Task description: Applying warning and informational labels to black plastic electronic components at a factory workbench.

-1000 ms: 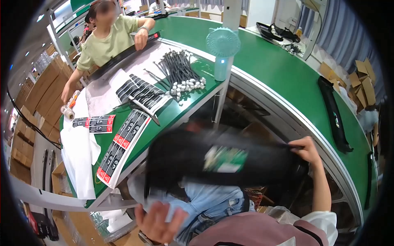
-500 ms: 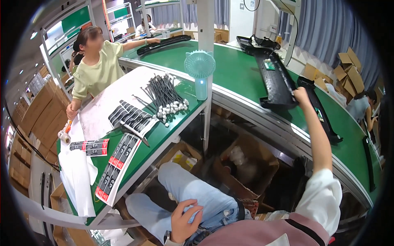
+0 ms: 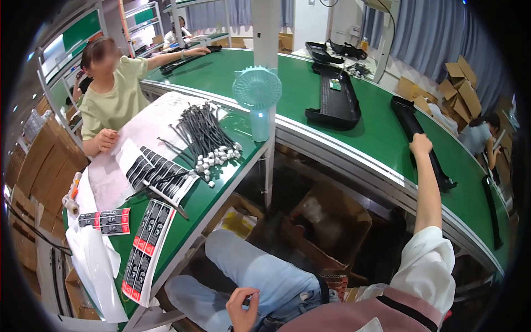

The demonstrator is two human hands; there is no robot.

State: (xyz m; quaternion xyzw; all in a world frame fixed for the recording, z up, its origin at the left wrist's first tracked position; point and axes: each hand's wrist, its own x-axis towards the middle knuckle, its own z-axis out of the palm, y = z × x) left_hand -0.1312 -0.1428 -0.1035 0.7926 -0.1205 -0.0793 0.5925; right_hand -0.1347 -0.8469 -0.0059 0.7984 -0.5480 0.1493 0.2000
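Left hand [image 3: 243, 310]: grip part-open, visibly empty, over your lap.
Wide black tray [image 3: 338, 102]: on green tabletop [image 3: 381, 149]; your leftward sweep could knock it.
Narrow black panel [image 3: 410, 123]: same tabletop, under your right hand [image 3: 421, 145]; off-centre pull could swivel it.
Right-hand grip: closure unclear; cannot tell.

My right hand [image 3: 421, 145] sits at the long, narrow black plastic housing [image 3: 408, 117], which blocks sliding straight across; leftward I have a bare strip of glossy green belt [image 3: 375, 124] up to the broad, tray-shaped black plastic housing [image 3: 338, 98]. Farther left, the upright white metal post [image 3: 266, 33] and pale turquoise plastic fan [image 3: 258, 88] obstruct passage, while my left hand [image 3: 242, 309] has open air above my light-blue denim jeans [image 3: 260, 260]
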